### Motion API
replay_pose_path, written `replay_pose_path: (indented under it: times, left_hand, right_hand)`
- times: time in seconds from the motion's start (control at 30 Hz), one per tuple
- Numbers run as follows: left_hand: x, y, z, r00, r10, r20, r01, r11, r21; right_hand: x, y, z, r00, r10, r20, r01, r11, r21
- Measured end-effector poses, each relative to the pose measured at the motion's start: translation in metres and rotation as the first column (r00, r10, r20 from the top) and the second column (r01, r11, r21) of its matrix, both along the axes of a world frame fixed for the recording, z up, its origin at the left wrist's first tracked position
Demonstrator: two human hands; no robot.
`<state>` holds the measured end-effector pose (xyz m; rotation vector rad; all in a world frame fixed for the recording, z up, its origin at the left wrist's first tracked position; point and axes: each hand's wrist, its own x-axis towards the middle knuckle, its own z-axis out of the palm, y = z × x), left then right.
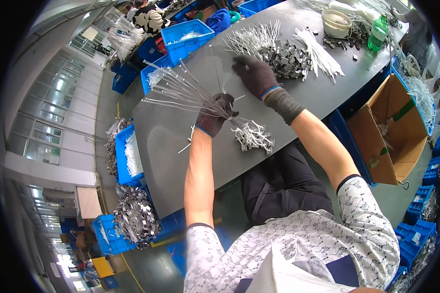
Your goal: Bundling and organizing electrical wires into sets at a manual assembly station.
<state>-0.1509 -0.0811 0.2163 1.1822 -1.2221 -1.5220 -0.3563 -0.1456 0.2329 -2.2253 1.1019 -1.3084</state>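
My left hand (214,113), in a dark knitted glove, is closed around the middle of a bundle of thin wires (181,93). The loose wire ends fan out to the upper left. At the bundle's other end, a cluster of white and grey tips (253,136) hangs over the table near its front edge. My right hand (255,77), gloved too, is raised over the table to the right, apart from the bundle. Its fingers stretch leftward, somewhat blurred, and I see nothing held in them. Just beyond it is a pile of small metal-coloured clips (289,59).
The grey table (173,161) also bears white strips (320,52), loose white wires (252,38), a white bowl (336,23) and a green bottle (378,33). Blue crates (187,38) stand around it. An open cardboard box (401,132) is at the right. People are at the far left.
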Motion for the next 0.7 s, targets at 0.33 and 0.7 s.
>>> replay_pose_path:
  times: [0.33,0.7]
  left_hand:
    - [-0.003,0.0,-0.009,0.997,0.063,0.053,-0.052,0.981,-0.187]
    - [0.018,-0.002,0.01,0.999,0.049,-0.022,-0.045,0.987,0.154]
  right_hand:
    - [-0.004,0.053,-0.021,0.903,0.247,0.353,-0.419,0.688,0.592]
    - [-0.004,0.067,-0.019,0.754,0.134,0.642,-0.648,0.311,0.695]
